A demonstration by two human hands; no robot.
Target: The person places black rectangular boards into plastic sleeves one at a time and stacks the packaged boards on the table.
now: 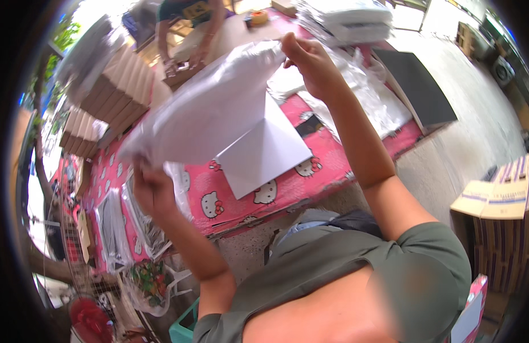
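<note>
A large white plastic bag (210, 108), partly see-through and smeared by motion, is stretched in the air between my two hands. My right hand (313, 66), raised high, pinches its far right corner. At its lower left corner my left hand (156, 188) is closed on the edge, its fingers slightly blurred. Beneath and behind the bag, a flat white box or board (267, 154) with a fold across it lies on the pink patterned tablecloth (230, 197). The bag hides part of this white piece.
Stacked brown cartons (118, 86) stand at the far left. A co-worker's hands (181, 66) work across the table. White packages (347, 23) are piled at the back, beside a dark-topped box (416, 86). Plastic-wrapped items (113, 228) lie left; folded cardboard (498, 228) stands right.
</note>
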